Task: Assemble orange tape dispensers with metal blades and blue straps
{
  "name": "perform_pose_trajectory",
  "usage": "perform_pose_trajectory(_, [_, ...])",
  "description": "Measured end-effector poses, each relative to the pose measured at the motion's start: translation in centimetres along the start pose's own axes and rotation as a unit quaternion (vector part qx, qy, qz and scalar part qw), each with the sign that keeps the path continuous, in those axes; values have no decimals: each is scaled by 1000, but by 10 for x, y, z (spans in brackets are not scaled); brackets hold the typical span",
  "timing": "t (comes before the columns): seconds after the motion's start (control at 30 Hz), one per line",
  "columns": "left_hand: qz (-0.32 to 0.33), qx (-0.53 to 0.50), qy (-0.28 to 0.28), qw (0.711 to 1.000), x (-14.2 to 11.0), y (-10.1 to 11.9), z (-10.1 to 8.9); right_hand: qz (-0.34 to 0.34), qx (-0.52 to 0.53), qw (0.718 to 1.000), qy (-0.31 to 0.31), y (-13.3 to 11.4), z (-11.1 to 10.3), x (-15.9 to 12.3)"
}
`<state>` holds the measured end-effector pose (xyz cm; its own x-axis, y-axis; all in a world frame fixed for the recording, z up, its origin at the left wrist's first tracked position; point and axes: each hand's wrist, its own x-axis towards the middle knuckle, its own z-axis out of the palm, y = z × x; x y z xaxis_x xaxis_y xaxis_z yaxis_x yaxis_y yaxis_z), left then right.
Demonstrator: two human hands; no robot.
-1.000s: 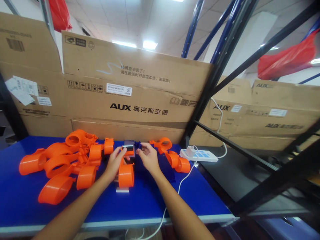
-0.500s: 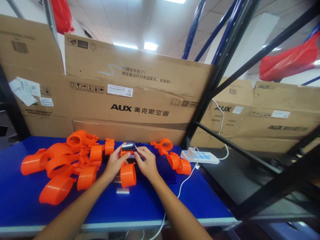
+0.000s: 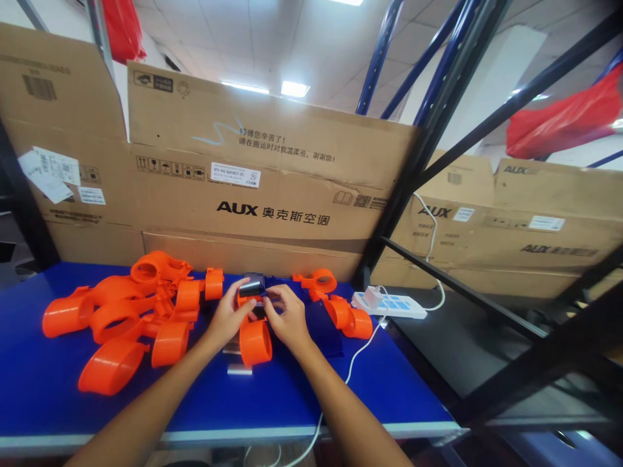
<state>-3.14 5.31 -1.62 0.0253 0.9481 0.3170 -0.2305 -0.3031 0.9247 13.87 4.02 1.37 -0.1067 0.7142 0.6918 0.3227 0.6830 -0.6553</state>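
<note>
In the middle of the head view, both my hands meet at an orange plastic part with a wide open ring (image 3: 256,342). My left hand (image 3: 231,316) has its fingers closed round the part's upper end. There a dark, glossy piece (image 3: 252,288) catches the light. From the other side, the thumb and fingers of my right hand (image 3: 287,316) pinch at the same end; what lies between these fingertips is hidden. The ring end hangs below my hands, towards me. A small pale strip (image 3: 240,370) lies on the blue tabletop (image 3: 204,408) just below it.
Many similar orange parts (image 3: 111,366) are heaped on the left, with several more (image 3: 357,323) on the right beside dark blue material (image 3: 324,331). A white power strip (image 3: 389,303) and its cable (image 3: 357,357) lie at the right. A cardboard box wall (image 3: 272,188) stands behind.
The orange ring has shifted slightly to the right, and the glossy piece has tilted. Both hands keep hold in nearly the same place.
</note>
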Motion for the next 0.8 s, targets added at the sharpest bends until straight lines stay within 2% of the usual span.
perform_pose_trajectory(0.2, [4, 17, 22, 1000, 1, -3, 0, -9, 15, 1000, -7, -1, 3, -3])
perform_pose_trajectory(0.33, [-1, 10, 15, 1000, 1, -1, 1, -9, 12, 1000, 8, -1, 4, -4])
perform_pose_trajectory(0.63, [-13, -5, 23, 1000, 2, 3, 2, -55, -11, 998, 13, -3, 1, -1])
perform_pose_trajectory(0.8, [-12, -6, 18, 1000, 1, 3, 2, -53, -32, 998, 28, -4, 1, -1])
